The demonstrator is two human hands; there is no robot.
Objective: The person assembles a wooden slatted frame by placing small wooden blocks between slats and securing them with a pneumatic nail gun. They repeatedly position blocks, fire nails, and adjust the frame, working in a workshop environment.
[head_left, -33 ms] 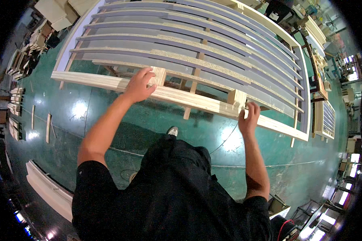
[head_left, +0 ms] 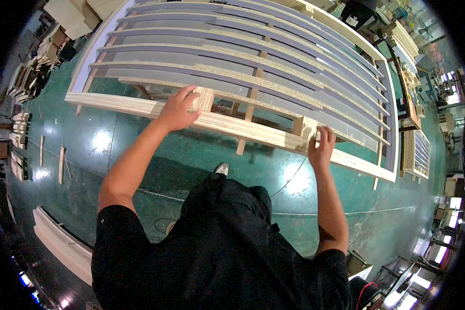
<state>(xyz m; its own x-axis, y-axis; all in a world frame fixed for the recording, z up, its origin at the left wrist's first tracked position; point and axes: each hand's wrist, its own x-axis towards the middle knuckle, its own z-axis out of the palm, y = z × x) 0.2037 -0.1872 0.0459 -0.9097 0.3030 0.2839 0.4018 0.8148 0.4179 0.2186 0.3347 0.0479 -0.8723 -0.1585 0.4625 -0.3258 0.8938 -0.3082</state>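
A long pale laminated-wood rail (head_left: 243, 128) forms the near edge of a large slatted wooden frame. Two short wooden blocks stand against its inner side: a left block (head_left: 205, 98) and a right block (head_left: 308, 125). My left hand (head_left: 179, 110) lies over the rail, its fingers curled against the left side of the left block and its thumb in front. At the right block's right side, my right hand (head_left: 322, 145) reaches up over the rail with bent fingers. Some of its grip on the block is hidden by the hand itself.
Parallel chipboard-edged slats (head_left: 263, 80) fill the frame, with crosswise wooden supports (head_left: 241, 144) jutting out below. Wood strips (head_left: 62, 164) and stacked pieces (head_left: 19, 132) lie on the green floor at left. A pale panel (head_left: 62, 245) is at lower left. Another slatted frame (head_left: 421, 152) stands at far right.
My right hand has shifted slightly up and to the right beside the right block. My left hand stays at the left block.
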